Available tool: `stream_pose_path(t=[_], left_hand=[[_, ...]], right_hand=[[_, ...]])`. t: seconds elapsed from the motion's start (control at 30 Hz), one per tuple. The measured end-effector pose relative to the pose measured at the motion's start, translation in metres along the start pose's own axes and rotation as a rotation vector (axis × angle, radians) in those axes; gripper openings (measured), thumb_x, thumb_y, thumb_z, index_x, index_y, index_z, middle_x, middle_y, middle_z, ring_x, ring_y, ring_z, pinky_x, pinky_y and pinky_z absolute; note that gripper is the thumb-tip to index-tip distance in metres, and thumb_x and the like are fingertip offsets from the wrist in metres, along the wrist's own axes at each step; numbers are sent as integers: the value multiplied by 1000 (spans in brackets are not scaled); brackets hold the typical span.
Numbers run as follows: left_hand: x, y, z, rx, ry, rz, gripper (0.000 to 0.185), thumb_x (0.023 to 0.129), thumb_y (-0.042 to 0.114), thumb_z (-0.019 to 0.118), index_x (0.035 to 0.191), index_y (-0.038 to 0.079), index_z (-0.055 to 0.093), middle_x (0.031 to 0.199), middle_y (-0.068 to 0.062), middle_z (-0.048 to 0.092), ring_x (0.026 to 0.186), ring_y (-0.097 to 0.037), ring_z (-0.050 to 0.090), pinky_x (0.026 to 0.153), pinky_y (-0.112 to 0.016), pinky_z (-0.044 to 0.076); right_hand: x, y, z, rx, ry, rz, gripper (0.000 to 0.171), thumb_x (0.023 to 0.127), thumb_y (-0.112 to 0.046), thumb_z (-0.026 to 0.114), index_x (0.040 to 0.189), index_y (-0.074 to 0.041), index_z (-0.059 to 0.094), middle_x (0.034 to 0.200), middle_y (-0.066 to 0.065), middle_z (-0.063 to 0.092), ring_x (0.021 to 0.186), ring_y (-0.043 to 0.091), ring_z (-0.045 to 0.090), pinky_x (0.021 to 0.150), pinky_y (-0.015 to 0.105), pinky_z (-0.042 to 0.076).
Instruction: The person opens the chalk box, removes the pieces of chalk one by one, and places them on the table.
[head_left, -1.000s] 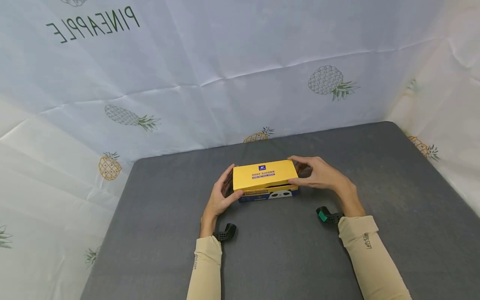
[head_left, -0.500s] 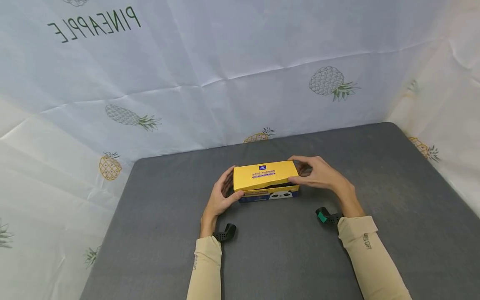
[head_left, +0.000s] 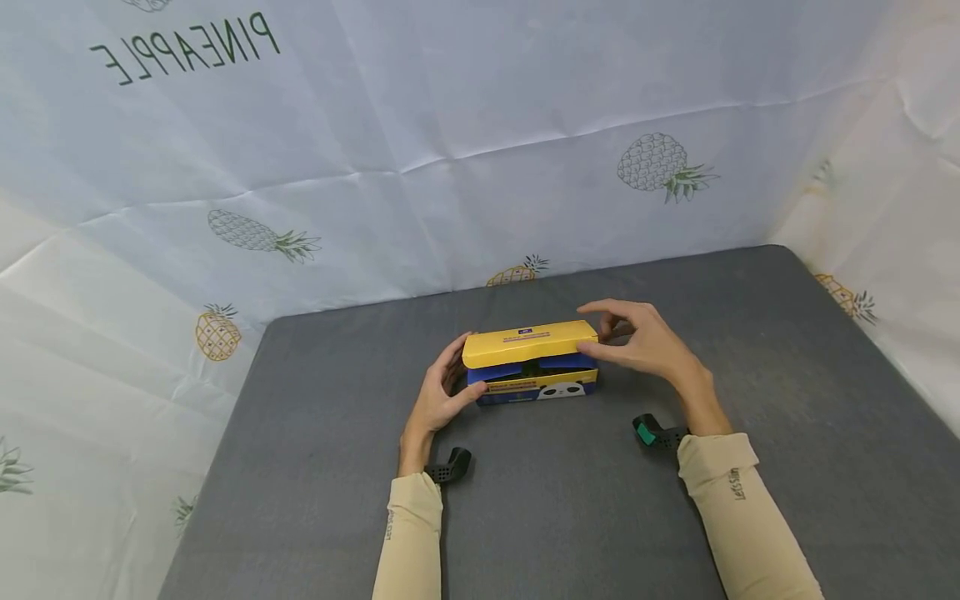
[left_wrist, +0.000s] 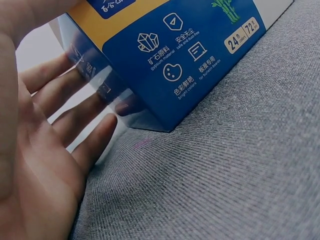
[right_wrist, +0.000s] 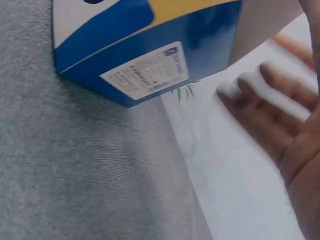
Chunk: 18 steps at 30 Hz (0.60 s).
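In the head view a yellow and blue chalk box (head_left: 536, 387) sits mid-table, its hinged yellow lid (head_left: 525, 343) tilted up at the front so that blue inner flaps show. Printed on the blue front in the left wrist view are "gypsum material" and "24 colors". My left hand (head_left: 435, 396) holds the box by its left end, thumb at the front top edge and fingers along the end and behind. At the right end, my right hand (head_left: 645, 346) has its thumb at the lid's front corner, index finger raised. In the right wrist view its other fingers (right_wrist: 265, 120) are spread, apart from the box.
Dark grey cloth covers the table (head_left: 540, 517). A pale curtain (head_left: 450, 125) with pineapple prints stands behind and at both sides. Each wrist wears a black camera mount, such as the right one (head_left: 656, 432).
The lid has risen at its front edge, uncovering the blue flaps. My right index finger has lifted off the lid's rear corner while the thumb stays at the front. The left hand keeps its place.
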<state>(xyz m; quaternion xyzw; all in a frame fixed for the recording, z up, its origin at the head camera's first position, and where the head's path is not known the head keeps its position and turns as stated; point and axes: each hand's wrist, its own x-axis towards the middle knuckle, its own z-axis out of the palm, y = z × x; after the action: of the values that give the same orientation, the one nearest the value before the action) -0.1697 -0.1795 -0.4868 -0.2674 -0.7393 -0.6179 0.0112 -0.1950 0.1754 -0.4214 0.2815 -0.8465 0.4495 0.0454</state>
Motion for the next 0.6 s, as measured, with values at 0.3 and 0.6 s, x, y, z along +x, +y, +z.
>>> stream_pose_path(t=[0.3, 0.6], left_hand=[[0, 0, 0, -5, -2, 9, 81, 94, 25, 74, 158, -1, 33, 156, -25, 46, 136, -1, 53, 114, -23, 45], [0, -1, 0, 18, -1, 35, 77, 94, 20, 73, 158, 0, 34, 153, -26, 49, 133, -7, 56, 114, -38, 49]], right_hand=[[2, 1, -2, 147, 70, -439, 43, 59, 19, 87, 97, 0, 81, 70, 1, 64, 60, 5, 55, 58, 16, 54], [6, -4, 1, 139, 167, -483, 40, 60, 21, 85, 96, 4, 81, 67, 4, 64, 57, 6, 52, 55, 18, 47]])
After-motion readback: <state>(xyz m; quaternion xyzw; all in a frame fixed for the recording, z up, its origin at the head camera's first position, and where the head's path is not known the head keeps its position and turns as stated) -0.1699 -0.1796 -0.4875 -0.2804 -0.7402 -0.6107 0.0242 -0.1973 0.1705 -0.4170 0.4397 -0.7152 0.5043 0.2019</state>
